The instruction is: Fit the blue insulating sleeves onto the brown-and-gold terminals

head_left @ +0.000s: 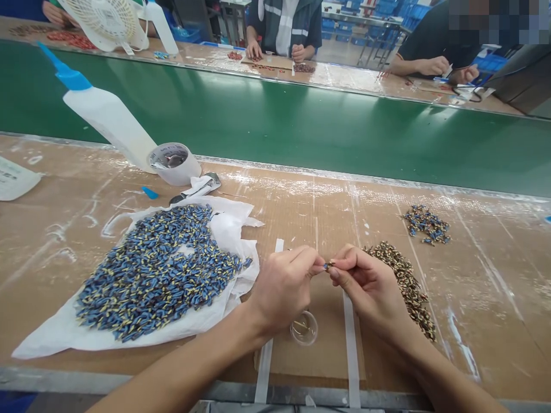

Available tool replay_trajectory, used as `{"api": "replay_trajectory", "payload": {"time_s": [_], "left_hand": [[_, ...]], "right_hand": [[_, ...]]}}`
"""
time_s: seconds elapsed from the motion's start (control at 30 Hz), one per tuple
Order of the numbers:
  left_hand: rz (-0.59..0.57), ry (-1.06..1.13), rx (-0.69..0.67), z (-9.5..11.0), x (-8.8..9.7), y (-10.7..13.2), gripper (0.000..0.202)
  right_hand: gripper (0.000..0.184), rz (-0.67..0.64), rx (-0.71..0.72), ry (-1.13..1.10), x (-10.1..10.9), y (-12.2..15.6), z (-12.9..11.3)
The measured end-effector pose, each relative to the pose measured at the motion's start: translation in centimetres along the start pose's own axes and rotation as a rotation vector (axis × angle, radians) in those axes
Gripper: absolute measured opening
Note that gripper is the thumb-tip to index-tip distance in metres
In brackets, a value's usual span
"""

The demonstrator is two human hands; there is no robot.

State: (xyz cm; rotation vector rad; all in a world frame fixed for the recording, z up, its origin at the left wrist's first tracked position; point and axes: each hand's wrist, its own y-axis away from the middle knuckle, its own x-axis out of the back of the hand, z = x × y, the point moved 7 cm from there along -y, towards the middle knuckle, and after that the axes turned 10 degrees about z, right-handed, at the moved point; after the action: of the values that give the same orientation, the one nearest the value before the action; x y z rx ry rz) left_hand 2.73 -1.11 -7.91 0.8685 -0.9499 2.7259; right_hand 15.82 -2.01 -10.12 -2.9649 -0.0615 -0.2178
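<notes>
My left hand [284, 287] and my right hand [365, 284] meet over the middle of the workbench, both pinched on one small blue-and-yellow part [329, 265] held between their fingertips. A big heap of the same blue and yellow parts [155, 272] lies on a white plastic sheet [55, 335] to the left. At the right hand's side runs a strip of brownish striped parts [407, 284]. A small clear cup [303, 328] stands on the cardboard just below my hands.
A white squeeze bottle with a blue nozzle [107, 117] leans by a tape roll [174, 163] at the back left. A small cluster of parts [427, 223] lies at the right. Beyond the green conveyor belt [301, 126], other people work at the far bench.
</notes>
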Motion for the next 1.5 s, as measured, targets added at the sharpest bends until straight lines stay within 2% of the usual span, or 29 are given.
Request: {"api": "replay_trajectory", "payload": {"time_s": [0.17,0.3,0.4,0.5,0.73,0.97,1.23,1.5], "left_hand": [[-0.088,-0.030,-0.002,-0.1,-0.4,0.1,0.013],[-0.101,0.016,0.012,-0.2,-0.3,-0.2,0.012],[-0.112,0.065,-0.004,-0.2,0.3,-0.9,0.008],[-0.174,0.062,-0.032,-0.4,0.5,-1.4,0.011],[-0.325,-0.112,-0.106,-1.1,-0.9,-1.0,0.022],[-0.359,-0.235,-0.115,-1.3,-1.4,-0.8,0.024],[-0.351,-0.037,-0.110,-1.1,-1.7,-0.6,0.024],[-0.337,0.002,-0.065,-1.0,-1.9,0.0,0.020]], "right_hand": [[0.014,-0.053,-0.007,0.045,-0.2,-0.1,0.4],[0.012,-0.083,-0.038,0.050,-0.2,-0.1,0.6],[0.008,-0.043,-0.073,-0.011,0.1,-0.3,0.6],[0.004,0.016,-0.101,-0.065,0.3,-0.4,0.5],[0.003,0.095,-0.068,-0.011,0.7,-0.4,0.6],[0.007,0.121,-0.019,0.074,0.8,-0.5,0.7],[0.015,0.074,-0.209,-0.075,0.9,-0.7,1.7],[0.014,-0.010,-0.101,-0.057,0.3,-0.5,1.3]]}}
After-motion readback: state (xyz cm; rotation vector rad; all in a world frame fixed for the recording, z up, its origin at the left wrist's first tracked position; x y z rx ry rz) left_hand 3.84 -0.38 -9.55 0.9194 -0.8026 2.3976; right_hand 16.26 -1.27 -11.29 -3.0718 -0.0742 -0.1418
